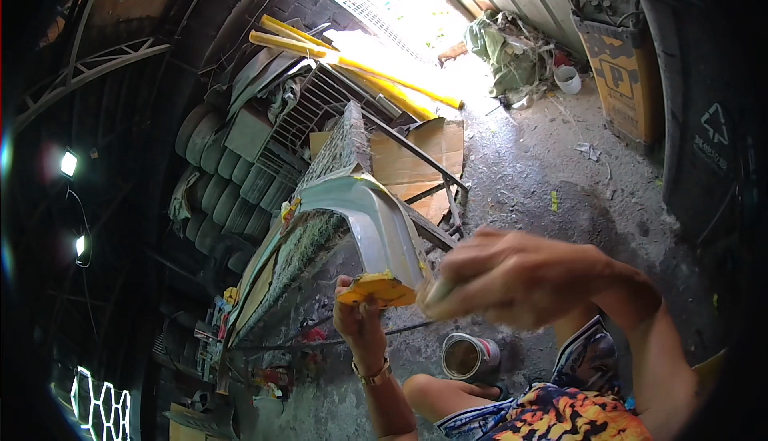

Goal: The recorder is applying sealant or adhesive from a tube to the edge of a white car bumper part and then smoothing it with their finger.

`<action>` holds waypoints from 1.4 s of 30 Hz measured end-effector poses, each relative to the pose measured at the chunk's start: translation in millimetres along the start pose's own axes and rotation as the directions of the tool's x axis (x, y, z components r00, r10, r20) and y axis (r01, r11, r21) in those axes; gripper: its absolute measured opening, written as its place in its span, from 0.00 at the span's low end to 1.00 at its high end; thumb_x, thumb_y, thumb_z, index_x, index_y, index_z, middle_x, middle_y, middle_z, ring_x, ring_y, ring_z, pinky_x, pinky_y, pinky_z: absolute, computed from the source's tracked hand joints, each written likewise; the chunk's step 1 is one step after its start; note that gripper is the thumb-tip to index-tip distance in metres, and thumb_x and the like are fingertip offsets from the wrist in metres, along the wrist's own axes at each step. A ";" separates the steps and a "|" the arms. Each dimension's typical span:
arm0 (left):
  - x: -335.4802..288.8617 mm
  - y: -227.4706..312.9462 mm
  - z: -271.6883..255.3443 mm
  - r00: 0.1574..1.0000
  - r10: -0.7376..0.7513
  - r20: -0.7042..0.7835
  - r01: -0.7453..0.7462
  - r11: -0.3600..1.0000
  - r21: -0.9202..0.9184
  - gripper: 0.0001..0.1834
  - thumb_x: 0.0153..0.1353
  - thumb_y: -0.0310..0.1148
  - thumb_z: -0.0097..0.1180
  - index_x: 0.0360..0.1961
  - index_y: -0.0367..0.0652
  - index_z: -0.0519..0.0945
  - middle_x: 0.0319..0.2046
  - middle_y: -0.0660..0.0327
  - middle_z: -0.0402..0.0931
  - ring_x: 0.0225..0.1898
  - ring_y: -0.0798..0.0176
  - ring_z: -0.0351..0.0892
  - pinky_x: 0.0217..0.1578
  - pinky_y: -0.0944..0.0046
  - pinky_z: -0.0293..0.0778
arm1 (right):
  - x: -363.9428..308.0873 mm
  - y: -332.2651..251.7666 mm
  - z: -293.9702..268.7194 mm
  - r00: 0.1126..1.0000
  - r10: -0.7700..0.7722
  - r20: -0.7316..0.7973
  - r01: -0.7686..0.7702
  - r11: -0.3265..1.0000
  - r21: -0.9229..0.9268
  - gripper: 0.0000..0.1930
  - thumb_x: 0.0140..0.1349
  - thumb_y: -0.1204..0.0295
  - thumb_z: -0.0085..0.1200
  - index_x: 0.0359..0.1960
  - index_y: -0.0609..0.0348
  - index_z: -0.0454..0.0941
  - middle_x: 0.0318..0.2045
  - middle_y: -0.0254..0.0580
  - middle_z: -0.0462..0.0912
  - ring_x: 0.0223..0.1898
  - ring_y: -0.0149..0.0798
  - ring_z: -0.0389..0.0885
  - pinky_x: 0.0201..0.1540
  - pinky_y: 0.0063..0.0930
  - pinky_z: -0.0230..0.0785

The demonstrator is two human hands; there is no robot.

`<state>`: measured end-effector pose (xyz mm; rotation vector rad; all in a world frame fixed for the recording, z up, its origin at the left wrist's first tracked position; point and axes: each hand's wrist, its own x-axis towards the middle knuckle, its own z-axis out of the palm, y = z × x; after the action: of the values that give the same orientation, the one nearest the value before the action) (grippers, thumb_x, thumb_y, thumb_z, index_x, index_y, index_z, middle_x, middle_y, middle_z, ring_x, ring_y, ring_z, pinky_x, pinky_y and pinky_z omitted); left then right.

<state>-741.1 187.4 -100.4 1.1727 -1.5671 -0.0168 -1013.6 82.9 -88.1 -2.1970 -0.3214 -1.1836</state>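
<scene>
My left hand (360, 325), a watch on its wrist, is closed around the edge of a flat yellow piece (376, 289) with small dark holes. This piece sits at the lower end of a curved silver-grey car fender (360, 209); whether they are joined I cannot tell. Just right of it, my right hand (504, 277) is smeared by motion, its fingers bent round something pale (436, 297) that I cannot make out. The fender rests on a long stand with a rough, mottled top (340, 149).
An open can (464, 357) stands on the floor by my knee. Stacked tires (232, 177), yellow poles (352, 61) and flat cardboard (420, 153) lie beyond the stand. At the far right are a printed box-like bin (620, 81), a white bucket (567, 79) and a dark bin (704, 121).
</scene>
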 end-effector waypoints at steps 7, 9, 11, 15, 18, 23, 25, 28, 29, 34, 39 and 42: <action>-2.5 -13.2 -3.8 1.000 0.020 -0.012 -0.020 0.999 0.038 0.16 0.70 0.41 0.52 0.47 0.36 0.73 0.48 0.62 0.70 0.48 0.67 0.69 0.51 0.65 0.67 | -58.8 69.4 5.9 0.850 0.421 -0.316 -0.206 0.818 0.537 0.23 0.55 0.88 0.47 0.54 0.65 0.78 0.39 0.37 0.74 0.31 0.27 0.77 0.30 0.24 0.76; -5.6 -12.2 -7.3 0.997 0.057 -0.043 -0.058 0.998 -0.035 0.20 0.73 0.44 0.47 0.54 0.36 0.71 0.54 0.61 0.70 0.53 0.66 0.69 0.55 0.63 0.65 | -45.1 83.5 20.0 0.839 0.488 -0.242 -0.333 0.812 0.480 0.21 0.59 0.86 0.47 0.54 0.65 0.78 0.39 0.38 0.73 0.31 0.27 0.78 0.29 0.24 0.76; -7.9 -12.3 -11.0 0.999 0.002 -0.046 -0.003 1.000 -0.024 0.22 0.74 0.44 0.45 0.57 0.37 0.70 0.56 0.61 0.69 0.56 0.66 0.68 0.58 0.62 0.64 | -18.6 80.4 15.2 0.842 0.506 -0.189 -0.394 0.815 0.425 0.18 0.62 0.81 0.49 0.54 0.63 0.79 0.39 0.39 0.74 0.39 0.32 0.78 0.38 0.30 0.75; -7.3 -10.4 -4.1 0.999 -0.049 -0.024 0.047 0.995 -0.084 0.23 0.75 0.43 0.41 0.62 0.38 0.66 0.59 0.61 0.68 0.59 0.67 0.66 0.62 0.61 0.59 | 34.3 104.9 -3.9 0.986 0.142 -0.082 -0.164 0.891 -0.424 0.15 0.62 0.75 0.50 0.49 0.53 0.83 0.41 0.40 0.74 0.51 0.41 0.71 0.56 0.39 0.61; -11.0 -9.6 -9.9 0.998 -0.057 -0.032 0.055 0.998 -0.040 0.23 0.75 0.44 0.41 0.62 0.38 0.66 0.60 0.62 0.67 0.60 0.67 0.66 0.62 0.59 0.60 | 46.1 116.4 -0.5 0.991 0.135 0.023 -0.120 0.939 -0.323 0.15 0.61 0.75 0.49 0.47 0.49 0.84 0.41 0.38 0.74 0.50 0.37 0.71 0.56 0.37 0.61; -13.4 -20.0 -8.2 0.992 -0.017 -0.128 0.012 0.999 -0.037 0.23 0.75 0.45 0.42 0.59 0.38 0.67 0.57 0.62 0.69 0.57 0.66 0.67 0.61 0.59 0.61 | 34.9 90.9 3.8 0.998 0.020 0.067 -0.011 0.990 -0.141 0.12 0.55 0.77 0.52 0.39 0.53 0.85 0.38 0.36 0.73 0.49 0.37 0.72 0.56 0.38 0.60; -12.0 -18.2 -6.8 0.989 -0.014 -0.150 0.009 0.999 -0.035 0.22 0.75 0.46 0.42 0.58 0.38 0.68 0.56 0.62 0.69 0.57 0.66 0.67 0.61 0.58 0.62 | 33.0 70.2 -1.7 0.986 -0.027 0.165 0.048 0.991 -0.125 0.12 0.52 0.76 0.52 0.37 0.53 0.85 0.36 0.38 0.72 0.47 0.38 0.74 0.56 0.38 0.61; -7.9 -8.5 -6.7 0.995 -0.041 -0.088 0.035 0.997 -0.068 0.22 0.75 0.46 0.42 0.57 0.38 0.68 0.54 0.61 0.69 0.56 0.66 0.67 0.61 0.59 0.62 | 24.9 52.7 -4.2 0.963 -0.229 0.143 0.210 0.968 0.135 0.13 0.55 0.78 0.50 0.39 0.58 0.85 0.38 0.41 0.75 0.47 0.40 0.76 0.55 0.39 0.68; -6.9 -7.8 -7.2 0.995 -0.046 -0.090 0.041 0.998 -0.051 0.22 0.75 0.46 0.42 0.56 0.38 0.68 0.54 0.61 0.69 0.56 0.67 0.67 0.60 0.59 0.62 | 24.3 57.6 -6.9 0.962 -0.232 0.143 0.213 0.967 0.138 0.13 0.55 0.78 0.50 0.39 0.58 0.85 0.38 0.41 0.75 0.47 0.40 0.76 0.55 0.39 0.68; -6.5 -3.3 -3.4 0.993 -0.051 -0.102 0.051 0.999 0.005 0.22 0.75 0.47 0.41 0.55 0.38 0.68 0.53 0.61 0.69 0.55 0.68 0.67 0.59 0.62 0.62 | 21.7 107.0 -3.8 0.989 0.088 -0.118 -0.092 0.995 -0.026 0.19 0.55 0.82 0.49 0.48 0.59 0.83 0.44 0.45 0.78 0.51 0.45 0.77 0.57 0.38 0.69; -4.9 -6.8 -2.3 0.996 -0.044 -0.072 0.043 0.999 -0.027 0.22 0.75 0.47 0.41 0.55 0.38 0.68 0.53 0.62 0.69 0.55 0.68 0.67 0.59 0.62 0.62 | 12.4 104.4 6.7 0.996 -0.094 -0.005 0.092 0.967 0.238 0.25 0.53 0.86 0.47 0.53 0.56 0.81 0.44 0.43 0.77 0.47 0.42 0.78 0.53 0.35 0.71; -8.2 -9.0 -8.5 0.997 -0.026 -0.079 0.025 1.000 -0.015 0.22 0.75 0.47 0.41 0.56 0.39 0.68 0.53 0.62 0.70 0.55 0.68 0.68 0.60 0.62 0.62 | -9.6 78.8 16.3 0.976 0.198 -0.087 -0.114 0.813 0.571 0.25 0.59 0.84 0.49 0.59 0.56 0.75 0.43 0.43 0.73 0.39 0.43 0.76 0.42 0.37 0.72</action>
<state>-729.9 192.9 -108.3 1.1686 -1.4801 0.0023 -970.5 32.1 -134.4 -1.5793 -0.3662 -0.9883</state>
